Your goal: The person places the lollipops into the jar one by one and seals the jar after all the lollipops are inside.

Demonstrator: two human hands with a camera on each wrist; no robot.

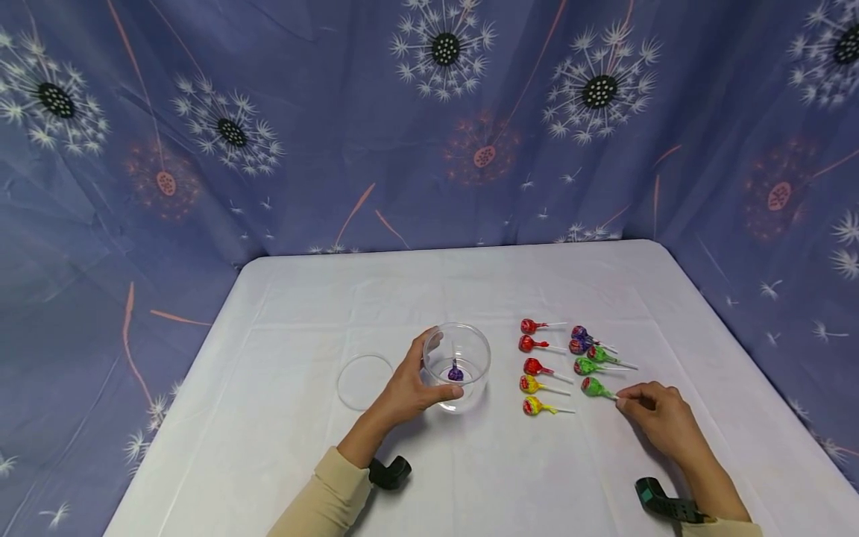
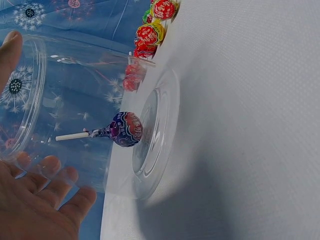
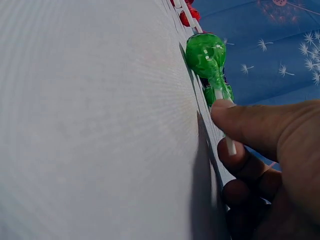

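Note:
My left hand grips a see-through plastic jar from its left side, the thumb in front and the fingers around the back. Inside, a purple-wrapped lollipop stands head down on the bottom, its white stick pointing up. The jar's base is close over the table in the left wrist view. On the right, my right hand pinches the white stick of a green lollipop between thumb and fingertips. That lollipop's head is low over the cloth, nearest the front among the green ones.
Left of the jar lies a round see-through lid. Three red lollipops and two yellow lollipops form a column. Two purple lollipops and two more green lollipops lie beside it. A patterned blue curtain surrounds the white table.

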